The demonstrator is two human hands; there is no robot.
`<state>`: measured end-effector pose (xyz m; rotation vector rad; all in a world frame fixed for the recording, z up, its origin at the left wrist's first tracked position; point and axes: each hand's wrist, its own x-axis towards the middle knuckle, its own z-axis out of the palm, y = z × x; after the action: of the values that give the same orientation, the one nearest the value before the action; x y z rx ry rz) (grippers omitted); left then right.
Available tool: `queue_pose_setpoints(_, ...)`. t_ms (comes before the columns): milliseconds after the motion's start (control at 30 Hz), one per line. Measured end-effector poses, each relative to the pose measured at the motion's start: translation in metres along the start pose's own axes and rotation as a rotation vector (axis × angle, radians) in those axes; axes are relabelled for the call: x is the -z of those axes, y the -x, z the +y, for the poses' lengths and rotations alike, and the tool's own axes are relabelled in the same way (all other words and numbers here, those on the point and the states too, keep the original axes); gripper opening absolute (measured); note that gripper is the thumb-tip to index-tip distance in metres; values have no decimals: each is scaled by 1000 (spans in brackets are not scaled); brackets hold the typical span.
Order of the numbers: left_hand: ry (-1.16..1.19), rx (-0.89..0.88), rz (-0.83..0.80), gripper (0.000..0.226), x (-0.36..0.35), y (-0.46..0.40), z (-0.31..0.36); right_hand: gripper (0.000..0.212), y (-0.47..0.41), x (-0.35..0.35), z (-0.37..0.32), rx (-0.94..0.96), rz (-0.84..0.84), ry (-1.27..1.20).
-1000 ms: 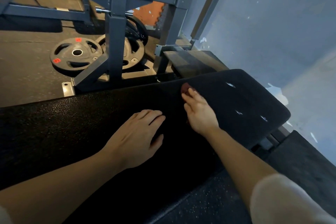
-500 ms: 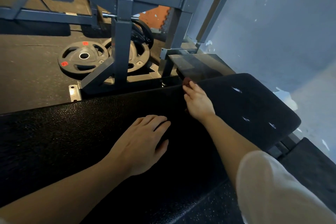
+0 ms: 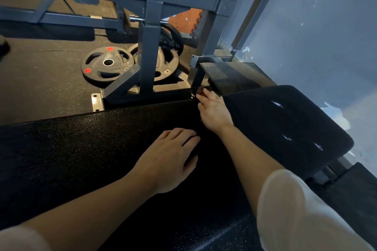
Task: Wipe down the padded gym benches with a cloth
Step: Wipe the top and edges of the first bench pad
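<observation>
I see my right hand (image 3: 214, 111) at the far edge of the long black textured padded bench (image 3: 81, 149), fingers pressing a small reddish cloth (image 3: 201, 92), mostly hidden beneath them. My left hand (image 3: 169, 161) rests flat, fingers relaxed, mid-pad. I judge wiping unfinished: the black seat pad (image 3: 285, 124) to the right, bearing pale marks, remains.

Left hand (image 3: 170, 161) lies flat, fingers spread; right hand (image 3: 213, 109) reaches farther forward, palm down, forearm extended.
</observation>
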<state>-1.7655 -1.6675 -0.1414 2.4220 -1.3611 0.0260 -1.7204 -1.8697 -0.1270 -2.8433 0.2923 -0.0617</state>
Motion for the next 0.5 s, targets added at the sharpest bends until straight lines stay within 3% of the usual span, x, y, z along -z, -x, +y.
queue_pose_setpoints(167,36,-12,-14,44,1,-2,-1,44,20,-9,-19,234,-64,-75)
queue_pose_setpoints(267,43,-12,-19,48,1,0,-3,43,11,5,13,53,-41,-112)
queue_pose_setpoints(367,41,-11,-25,58,-1,-2,-4,46,4,13,36,-128,-1,87)
queue_pose_setpoints(500,29,-38,-66,70,5,-11,-4,46,22,4,16,20,-2,-6)
